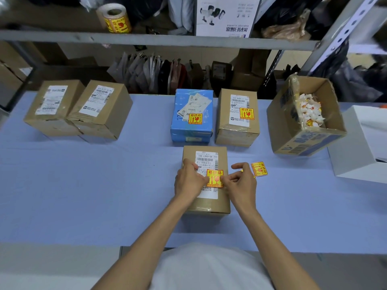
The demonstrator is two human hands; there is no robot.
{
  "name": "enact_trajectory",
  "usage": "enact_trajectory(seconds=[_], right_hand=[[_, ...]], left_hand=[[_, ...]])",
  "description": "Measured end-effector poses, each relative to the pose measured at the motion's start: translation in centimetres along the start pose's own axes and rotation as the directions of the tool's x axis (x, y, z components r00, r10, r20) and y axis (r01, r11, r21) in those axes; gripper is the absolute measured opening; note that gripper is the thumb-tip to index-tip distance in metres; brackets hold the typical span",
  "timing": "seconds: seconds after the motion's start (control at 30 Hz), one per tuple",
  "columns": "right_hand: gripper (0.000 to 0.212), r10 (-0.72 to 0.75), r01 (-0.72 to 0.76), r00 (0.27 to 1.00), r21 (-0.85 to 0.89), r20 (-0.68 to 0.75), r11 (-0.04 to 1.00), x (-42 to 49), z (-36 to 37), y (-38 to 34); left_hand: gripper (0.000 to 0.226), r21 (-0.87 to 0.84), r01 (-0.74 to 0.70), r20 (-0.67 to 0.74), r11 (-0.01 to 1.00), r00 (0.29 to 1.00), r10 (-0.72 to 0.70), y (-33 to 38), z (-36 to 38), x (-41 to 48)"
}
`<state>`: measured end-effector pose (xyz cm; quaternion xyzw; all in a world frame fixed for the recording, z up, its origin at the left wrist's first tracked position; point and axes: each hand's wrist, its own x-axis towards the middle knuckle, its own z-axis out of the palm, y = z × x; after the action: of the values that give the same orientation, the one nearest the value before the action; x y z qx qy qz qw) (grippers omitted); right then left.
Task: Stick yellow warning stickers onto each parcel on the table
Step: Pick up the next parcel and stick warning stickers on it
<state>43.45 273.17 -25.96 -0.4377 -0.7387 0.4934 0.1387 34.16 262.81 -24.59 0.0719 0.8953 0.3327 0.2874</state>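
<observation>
A brown parcel [217, 204] lies in front of me on the blue table [83, 185]. A yellow warning sticker [214, 177] sits on its white shipping label. My left hand [188, 181] presses on the sticker's left edge and my right hand [240, 181] pinches its right edge. Another yellow sticker [259, 168] hangs from the fingers of my right hand, just past the parcel. Behind stand a blue parcel [192, 130] and a brown parcel [237, 135], each with a yellow sticker. Two brown parcels [54, 122] [100, 124] at the far left show only white labels.
An open cardboard box [310, 143] holding several crumpled sticker backings stands at the right, with a white box [360, 147] beside it. A roll of yellow stickers [115, 18] sits on the metal shelf [167, 38] above the table's far edge.
</observation>
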Motion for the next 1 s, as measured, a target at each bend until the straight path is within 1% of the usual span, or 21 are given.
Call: enact_trajectory(seconds=[0.1, 0.17, 0.23, 0.27, 0.3, 0.37, 0.4, 0.47, 0.5, 0.57, 0.67, 0.73, 0.87, 1.0], right_hand=[[0.033, -0.018, 0.018, 1.000, -0.047, 0.002, 0.999, 0.0, 0.3, 0.2], [0.030, -0.038, 0.037, 0.999, -0.120, -0.006, 0.992, 0.0, 0.4, 0.2], [0.023, -0.089, 0.078, 0.995, -0.204, -0.041, 0.976, 0.0, 0.4, 0.3], [0.019, -0.116, 0.100, 0.991, -0.221, -0.060, 0.970, 0.1, 0.3, 0.5], [0.017, -0.129, 0.113, 0.989, -0.200, -0.069, 0.973, 0.1, 0.1, 0.8], [0.019, -0.117, 0.115, 0.992, -0.055, -0.036, 0.992, 0.2, -0.1, 1.2], [0.022, -0.118, 0.118, 0.993, 0.009, 0.001, 0.993, 0.2, -0.1, 1.5], [0.026, -0.131, 0.128, 0.986, 0.033, 0.103, 0.991, 0.2, 0.1, 1.9], [0.028, -0.129, 0.124, 0.980, 0.044, 0.149, 0.991, 0.1, 0.3, 2.1], [0.028, -0.093, 0.073, 0.980, 0.117, 0.174, 0.990, 0.1, 0.4, 2.4], [0.026, -0.034, 0.015, 0.991, 0.150, 0.126, 0.989, 0.4, 0.1, 2.4], [0.024, -0.042, 0.023, 0.993, 0.165, 0.114, 0.986, 0.2, 0.1, 2.3], [0.029, -0.118, 0.107, 0.988, 0.111, 0.095, 0.988, -0.2, 0.4, 2.3], [0.029, -0.076, 0.070, 0.994, 0.076, 0.081, 0.995, 0.3, 0.4, 1.8]], left_hand=[[0.048, 0.049, -0.025, -0.011, 0.998, 1.000, 0.026, 0.1, 0.1, -0.1], [0.047, 0.103, -0.074, -0.023, 0.992, 0.997, 0.076, -0.1, 0.0, -0.1], [0.041, 0.127, -0.128, -0.047, 0.984, 0.990, 0.135, -0.7, -0.3, 0.1], [0.036, 0.106, -0.163, -0.053, 0.981, 0.984, 0.169, -1.1, -0.4, 0.2], [0.030, 0.068, -0.210, -0.049, 0.975, 0.976, 0.213, -1.4, -0.5, 0.3], [0.019, 0.005, -0.304, -0.031, 0.953, 0.952, 0.304, -1.8, -0.4, 0.2], [0.016, 0.006, -0.340, -0.015, 0.941, 0.940, 0.340, -1.9, -0.4, 0.0], [0.017, 0.074, -0.391, 0.013, 0.917, 0.920, 0.392, -2.0, -0.1, -0.1], [0.020, 0.120, -0.402, 0.020, 0.908, 0.915, 0.403, -2.0, 0.0, -0.1], [0.022, 0.179, -0.394, 0.013, 0.901, 0.917, 0.399, -2.1, -0.1, 0.0], [0.021, 0.139, -0.349, -0.026, 0.927, 0.934, 0.356, -2.6, -0.7, 0.2], [0.023, 0.117, -0.344, -0.029, 0.932, 0.936, 0.349, -2.7, -0.9, 0.1], [0.039, 0.242, -0.394, 0.001, 0.887, 0.914, 0.406, -2.7, -0.7, -0.3], [0.039, 0.228, -0.372, 0.017, 0.900, 0.926, 0.378, -2.4, -1.0, -0.1]])
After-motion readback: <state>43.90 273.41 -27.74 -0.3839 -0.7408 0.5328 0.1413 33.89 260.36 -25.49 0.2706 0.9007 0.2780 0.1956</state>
